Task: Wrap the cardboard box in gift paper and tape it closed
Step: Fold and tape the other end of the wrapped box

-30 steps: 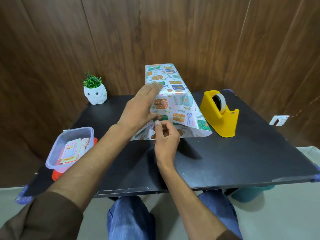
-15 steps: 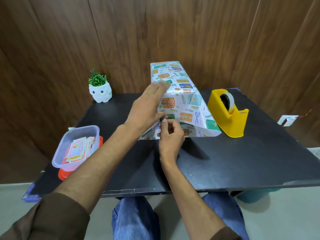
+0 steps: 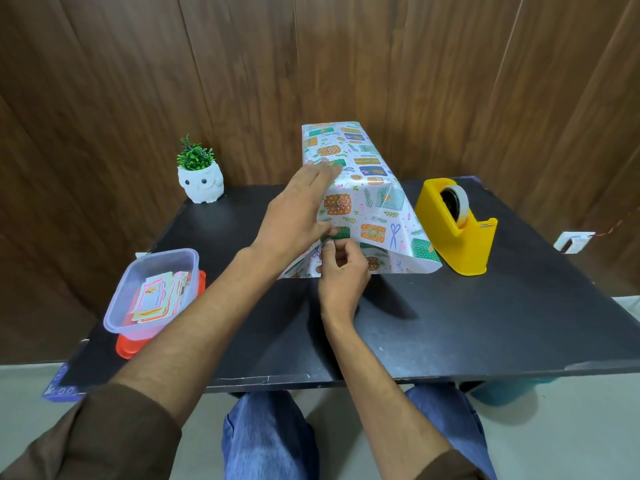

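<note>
The box [image 3: 360,188] stands upright at the middle of the black table [image 3: 467,327], covered in white gift paper printed with presents. No cardboard shows. My left hand [image 3: 298,213] lies flat against the box's left side with straight fingers, its thumb on the paper's front. My right hand [image 3: 341,271] is just below it, fingers curled, pinching the paper's lower front edge; whether a piece of tape is between the fingertips cannot be made out. The paper's open bottom end flares out on the table at the right.
A yellow tape dispenser [image 3: 457,230] with a roll of clear tape stands right of the box. A clear plastic tub of cards [image 3: 152,292] on a red lid sits at the left. A white owl pot with a green plant [image 3: 201,178] is at the back left. Wood panels stand behind.
Both hands stay on the box's lower left front. My right hand's fingertips have shifted slightly on the paper edge. The camera has moved a little.
</note>
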